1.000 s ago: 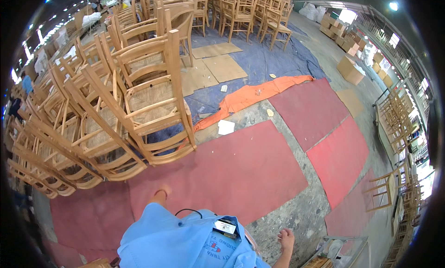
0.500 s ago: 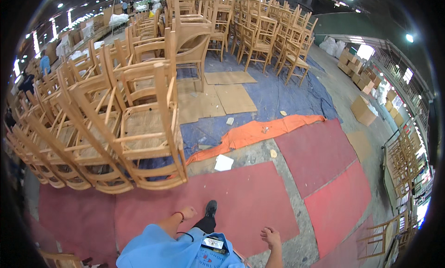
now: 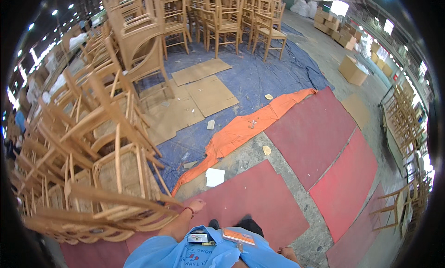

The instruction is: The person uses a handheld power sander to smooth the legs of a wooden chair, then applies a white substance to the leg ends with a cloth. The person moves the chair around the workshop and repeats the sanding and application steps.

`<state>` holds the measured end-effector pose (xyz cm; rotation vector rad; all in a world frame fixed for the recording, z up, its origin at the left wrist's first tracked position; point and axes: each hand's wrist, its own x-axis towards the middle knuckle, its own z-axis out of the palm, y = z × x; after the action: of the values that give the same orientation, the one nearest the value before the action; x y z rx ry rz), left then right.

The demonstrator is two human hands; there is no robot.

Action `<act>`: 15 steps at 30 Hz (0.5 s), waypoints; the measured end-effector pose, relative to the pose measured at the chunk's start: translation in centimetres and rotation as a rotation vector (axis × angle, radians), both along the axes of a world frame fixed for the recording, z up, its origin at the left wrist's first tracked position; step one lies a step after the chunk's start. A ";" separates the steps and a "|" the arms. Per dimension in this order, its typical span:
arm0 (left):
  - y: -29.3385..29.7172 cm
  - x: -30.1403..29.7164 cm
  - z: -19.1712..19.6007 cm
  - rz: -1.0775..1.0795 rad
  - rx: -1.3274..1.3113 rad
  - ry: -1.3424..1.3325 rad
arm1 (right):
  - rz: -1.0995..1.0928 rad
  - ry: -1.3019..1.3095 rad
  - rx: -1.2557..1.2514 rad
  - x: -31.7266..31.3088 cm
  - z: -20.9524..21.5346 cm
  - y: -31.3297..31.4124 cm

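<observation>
1. The left hand (image 3: 197,206) reaches out low toward the nearest stacked wooden chair (image 3: 116,194), fingers loosely spread and slightly curled. It sits just beside the curved wooden rail of that chair; whether it actually touches the rail I cannot tell. It holds nothing. A dark red bracelet circles that wrist.
2. The right hand (image 3: 288,254) shows only as a sliver at the lower edge, hanging by the person's side. How far it is open I cannot tell.
3. The chair stack (image 3: 79,147) fills the left side: pale wood frames with woven seats, tipped and nested into each other, too tangled to count.
4. More chairs of the same kind stand upright in rows (image 3: 222,17) at the far end; I can make out at least four in the front row.
5. On the floor lie three red mats (image 3: 259,198), flat and rectangular, set close together over rough concrete.
6. A long orange cloth (image 3: 241,131) runs crumpled and diagonal between the mats and a blue tarp (image 3: 273,73).
7. Three flat cardboard sheets (image 3: 211,94) rest on the tarp.
8. One white paper scrap (image 3: 214,177) lies near the cloth's lower end.
9. Closed cardboard boxes (image 3: 352,69) sit at the far right.
10. The person wears a light blue shirt (image 3: 204,256) with an orange-edged card at the chest.
</observation>
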<state>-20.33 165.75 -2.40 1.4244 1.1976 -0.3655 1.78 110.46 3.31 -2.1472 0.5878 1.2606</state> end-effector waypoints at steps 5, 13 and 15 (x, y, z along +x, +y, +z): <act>9.0 15.9 2.2 0.097 -0.021 -0.194 | 0.267 0.096 0.112 9.9 -3.7 7.0; 23.3 29.3 2.4 0.013 0.112 0.084 | 0.383 -0.189 0.093 40.0 -9.2 27.6; 24.0 32.2 4.0 0.097 0.176 0.073 | 0.394 -0.390 0.225 48.6 -5.0 36.8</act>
<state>11.82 189.76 1.56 1.5073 1.3812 -0.2514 50.35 147.29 -1.69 -2.2918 -0.1410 0.9934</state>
